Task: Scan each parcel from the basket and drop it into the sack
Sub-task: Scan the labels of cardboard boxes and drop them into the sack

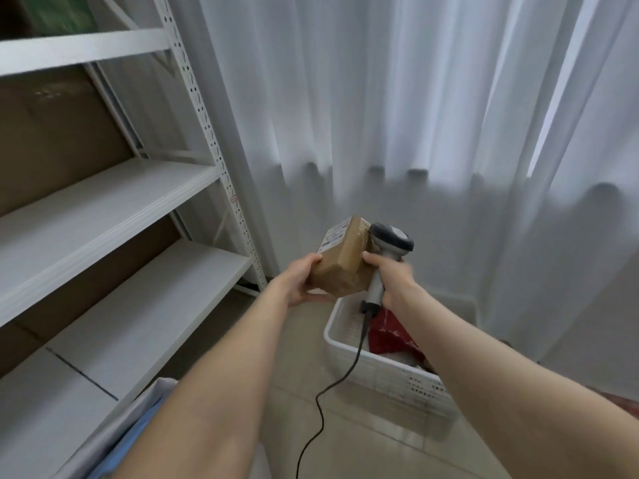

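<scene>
Left hand (304, 281) clamped on brown parcel (342, 261), right hand (389, 274) clamped on grey scanner (387, 250) just right of it, above white basket (390, 378).

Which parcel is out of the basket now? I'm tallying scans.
The brown taped box with the white label, held in the left hand; the red parcel lies in the white basket.

Taped cardboard parcel (342, 261), perforated white plastic basket (390, 378), sheer cloth curtain (397, 115)
</scene>
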